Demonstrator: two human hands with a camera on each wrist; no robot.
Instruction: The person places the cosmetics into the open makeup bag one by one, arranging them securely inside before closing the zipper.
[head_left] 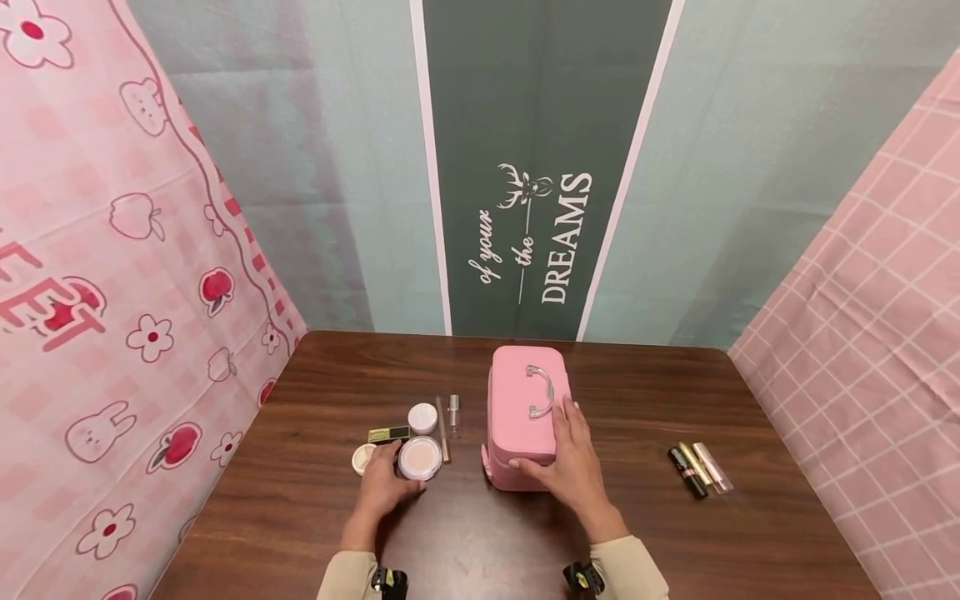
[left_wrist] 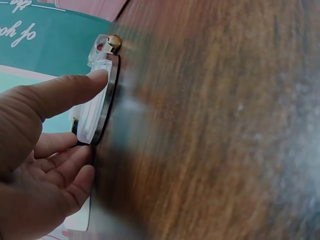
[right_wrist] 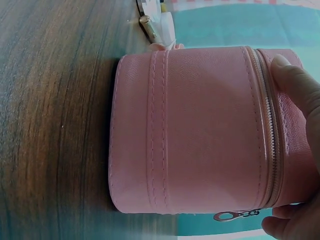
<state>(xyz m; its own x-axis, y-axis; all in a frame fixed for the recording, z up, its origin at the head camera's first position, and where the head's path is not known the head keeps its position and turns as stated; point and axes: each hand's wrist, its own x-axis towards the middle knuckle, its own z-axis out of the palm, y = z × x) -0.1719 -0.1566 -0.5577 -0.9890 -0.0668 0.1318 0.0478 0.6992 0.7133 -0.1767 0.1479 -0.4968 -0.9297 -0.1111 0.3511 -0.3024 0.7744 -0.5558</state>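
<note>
My left hand [head_left: 384,485] holds a round powder compact [head_left: 420,457] by its edges on the left of the table, thumb on one side and fingers on the other. In the left wrist view the clear-rimmed compact [left_wrist: 94,107] sits on the wood. A pink zippered cosmetic case [head_left: 525,408] with a silver handle [head_left: 545,390] stands upright mid-table. Its lid looks closed in the right wrist view, a zip pull [right_wrist: 235,215] hanging at one side. My right hand [head_left: 576,467] grips the lid's near right corner, thumb on the front, fingers along the side.
Around the compact lie a white-lidded jar [head_left: 422,418], a cream round item [head_left: 363,458], a dark and gold box [head_left: 388,434], a slim pencil-like stick [head_left: 443,429] and a small clear tube [head_left: 453,412]. Several lipstick-like tubes [head_left: 697,468] lie at right. Curtains surround the wooden table [head_left: 465,542].
</note>
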